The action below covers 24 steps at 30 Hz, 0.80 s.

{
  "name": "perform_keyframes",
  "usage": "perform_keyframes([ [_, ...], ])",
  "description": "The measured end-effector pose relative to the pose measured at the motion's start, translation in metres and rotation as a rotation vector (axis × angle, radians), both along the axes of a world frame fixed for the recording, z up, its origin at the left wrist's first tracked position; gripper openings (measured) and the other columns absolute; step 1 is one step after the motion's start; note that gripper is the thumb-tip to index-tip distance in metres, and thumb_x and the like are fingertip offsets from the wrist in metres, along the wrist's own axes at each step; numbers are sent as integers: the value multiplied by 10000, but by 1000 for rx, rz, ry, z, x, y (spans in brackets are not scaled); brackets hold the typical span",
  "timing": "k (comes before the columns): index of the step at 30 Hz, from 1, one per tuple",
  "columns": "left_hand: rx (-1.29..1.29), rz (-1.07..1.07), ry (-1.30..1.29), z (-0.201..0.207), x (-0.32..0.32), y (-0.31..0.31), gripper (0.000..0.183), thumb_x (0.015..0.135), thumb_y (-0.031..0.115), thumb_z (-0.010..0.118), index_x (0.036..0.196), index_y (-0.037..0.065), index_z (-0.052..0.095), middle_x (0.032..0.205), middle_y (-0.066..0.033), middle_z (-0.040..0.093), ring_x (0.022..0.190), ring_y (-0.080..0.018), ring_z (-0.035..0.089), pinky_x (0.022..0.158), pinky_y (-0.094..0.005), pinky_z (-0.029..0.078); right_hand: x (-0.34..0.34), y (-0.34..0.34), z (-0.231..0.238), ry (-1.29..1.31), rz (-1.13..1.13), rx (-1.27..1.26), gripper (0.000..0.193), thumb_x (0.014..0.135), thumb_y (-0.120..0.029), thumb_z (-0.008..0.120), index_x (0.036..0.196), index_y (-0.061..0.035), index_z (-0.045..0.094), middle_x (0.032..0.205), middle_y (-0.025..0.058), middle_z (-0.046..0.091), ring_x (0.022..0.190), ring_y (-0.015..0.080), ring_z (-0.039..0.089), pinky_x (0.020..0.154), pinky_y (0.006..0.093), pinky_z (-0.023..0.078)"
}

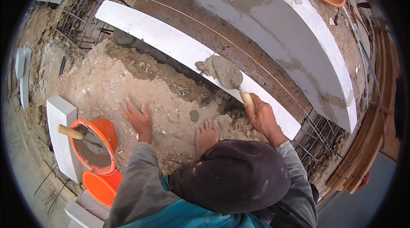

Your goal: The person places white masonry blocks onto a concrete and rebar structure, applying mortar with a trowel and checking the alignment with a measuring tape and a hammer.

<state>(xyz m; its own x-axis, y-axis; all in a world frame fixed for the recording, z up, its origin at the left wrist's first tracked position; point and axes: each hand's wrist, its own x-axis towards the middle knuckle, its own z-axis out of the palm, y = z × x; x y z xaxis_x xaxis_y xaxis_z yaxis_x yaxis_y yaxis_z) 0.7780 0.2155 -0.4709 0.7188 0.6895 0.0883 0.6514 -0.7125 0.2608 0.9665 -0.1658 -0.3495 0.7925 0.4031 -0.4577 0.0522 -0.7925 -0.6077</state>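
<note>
R hand (263,119) is grasping the trowel (245,97), fingers curling round its wooden handle, and the business end is sitting right out in front! The blade's lying ahead & left of those fingers, above the white block (171,38), w/ wet mortar (208,66) coating it and spilling past its tip onto the block's top. Can't tell if the blade's touching.

Here's the key angle: the trowel's long axis is pointing fwd-left from the fingers, slanting across the block's length, not square to it. R hand's clearly the nearer one. L hand (139,121) is sitting well apart, off left, over dirt (173,104), fingers showing splayed, gripping nothing; contact's unclear. A bare foot (207,137) is resting btwn the hands.

Left of the L fingers, an orange bucket (111,136) is holding grey mix (90,149), w/ a tool (70,132) poking out. Past the block from the R fingers, a grey wall (256,14) is running roughly alongside.
</note>
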Motion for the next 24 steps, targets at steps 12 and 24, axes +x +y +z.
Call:
perform_keyframes([
  [12,-27,-22,-56,2,2,1,725,821,221,619,1433,-52,343,1449,-296,365,1385,-461,281,1166,-550,200,3,12,7,68,94,41,481,963,-221,544,1380,8,479,903,233,688,808,397,678,743,467,533],
  [24,-35,-11,-54,-4,1,-1,738,822,227,632,1439,-50,338,1440,-304,369,1369,-468,304,1156,-554,213,-12,31,-8,218,-26,200,440,985,-258,527,1359,-24,530,892,241,691,814,367,681,795,436,521],
])
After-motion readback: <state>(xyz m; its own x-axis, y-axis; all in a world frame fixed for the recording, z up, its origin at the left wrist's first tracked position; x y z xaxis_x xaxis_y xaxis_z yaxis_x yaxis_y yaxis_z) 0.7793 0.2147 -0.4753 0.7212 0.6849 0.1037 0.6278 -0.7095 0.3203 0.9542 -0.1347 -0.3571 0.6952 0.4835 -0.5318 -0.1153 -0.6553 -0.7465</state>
